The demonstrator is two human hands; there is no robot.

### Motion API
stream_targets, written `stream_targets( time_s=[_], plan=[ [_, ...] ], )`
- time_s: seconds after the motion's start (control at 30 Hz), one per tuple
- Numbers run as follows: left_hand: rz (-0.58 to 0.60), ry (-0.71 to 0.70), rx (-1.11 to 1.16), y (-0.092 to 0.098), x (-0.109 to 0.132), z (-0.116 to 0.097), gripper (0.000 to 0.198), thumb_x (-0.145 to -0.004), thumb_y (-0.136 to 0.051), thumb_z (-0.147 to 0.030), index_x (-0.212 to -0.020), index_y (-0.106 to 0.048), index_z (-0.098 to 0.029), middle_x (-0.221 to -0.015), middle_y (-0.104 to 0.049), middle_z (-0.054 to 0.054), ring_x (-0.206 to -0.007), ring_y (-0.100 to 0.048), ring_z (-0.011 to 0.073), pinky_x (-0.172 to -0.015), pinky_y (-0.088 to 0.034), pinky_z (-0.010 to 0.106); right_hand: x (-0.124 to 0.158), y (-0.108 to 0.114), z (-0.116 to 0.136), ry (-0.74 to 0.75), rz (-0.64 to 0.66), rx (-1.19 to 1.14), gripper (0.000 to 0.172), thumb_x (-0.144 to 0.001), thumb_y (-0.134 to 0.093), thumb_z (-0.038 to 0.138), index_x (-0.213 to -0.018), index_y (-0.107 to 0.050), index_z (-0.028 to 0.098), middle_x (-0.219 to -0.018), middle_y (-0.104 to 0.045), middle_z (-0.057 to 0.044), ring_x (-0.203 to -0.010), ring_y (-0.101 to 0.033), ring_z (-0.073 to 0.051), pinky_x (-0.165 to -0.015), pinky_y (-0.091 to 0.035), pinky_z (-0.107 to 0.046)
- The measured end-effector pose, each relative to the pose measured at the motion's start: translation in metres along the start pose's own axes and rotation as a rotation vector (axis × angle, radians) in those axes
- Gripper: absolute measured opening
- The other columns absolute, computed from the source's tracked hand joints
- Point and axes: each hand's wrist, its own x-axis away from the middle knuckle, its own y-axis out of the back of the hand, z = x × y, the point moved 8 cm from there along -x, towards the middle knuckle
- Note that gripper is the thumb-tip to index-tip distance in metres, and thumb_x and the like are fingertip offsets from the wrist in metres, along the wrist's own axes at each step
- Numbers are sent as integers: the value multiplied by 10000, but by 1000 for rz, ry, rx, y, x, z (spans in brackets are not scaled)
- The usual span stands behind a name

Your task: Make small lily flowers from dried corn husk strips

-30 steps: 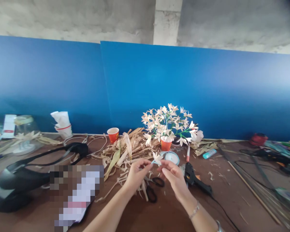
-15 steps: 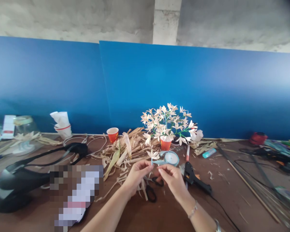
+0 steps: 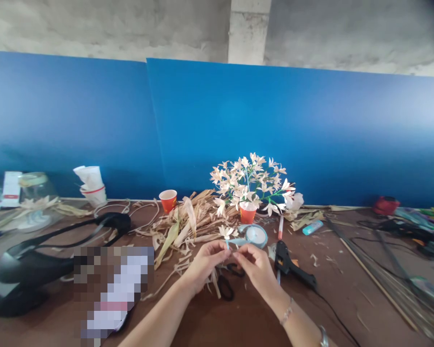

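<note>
My left hand [image 3: 207, 261] is closed in a pinch on the thin stem of a cream flower [image 3: 226, 232] with pointed petals. Pale blue tape shows at the stem, just under the bloom. Close beside it, the thumb and fingers of my right hand [image 3: 255, 262] are pressed together; what lies between them is too small to make out. A roll of pale blue tape [image 3: 256, 236] rests on the table behind my hands. Black-handled scissors [image 3: 225, 287] lie below them, partly hidden by husk strips.
A bunch of cream flowers [image 3: 251, 185] stands in a red paper cup [image 3: 248, 214]. Dried husks [image 3: 198, 217] are heaped beside another red cup [image 3: 168, 200]. To the right lies a black glue gun [image 3: 292, 271] with its cord; a black strapped object [image 3: 32, 270] is at left.
The flower has turned slightly between my fingers, and its bloom sits a little further left. My right fingertips have moved slightly left, closer to the stem.
</note>
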Motion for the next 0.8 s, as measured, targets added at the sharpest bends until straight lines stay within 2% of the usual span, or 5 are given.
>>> stream_targets(
  time_s=[0.23,0.53,0.8],
  plan=[
    [63,75,59,-2,1,8,207,-634,-693,-305,-647,-589,-127,-576,-548,-12,-553,-457,82,-566,-309,196,0,-4,-11,-11,28,0,206,-744,-573,366,-731,-597,161,-651,-606,-20,-568,-545,-137,-542,-442,-237],
    [72,74,-69,-1,2,4,198,-662,-661,-311,-642,-599,-124,-588,-536,-4,-573,-431,94,-592,-301,215,3,-5,7,56,70,39,181,-744,-571,342,-695,-635,180,-619,-612,-17,-566,-521,-137,-538,-416,-238],
    [108,43,-79,-2,2,2,190,-671,-653,-300,-659,-599,-118,-609,-537,3,-592,-438,97,-598,-310,213,3,-5,5,54,65,31,175,-741,-575,324,-671,-637,175,-598,-608,-12,-552,-521,-131,-538,-412,-235]
  ],
)
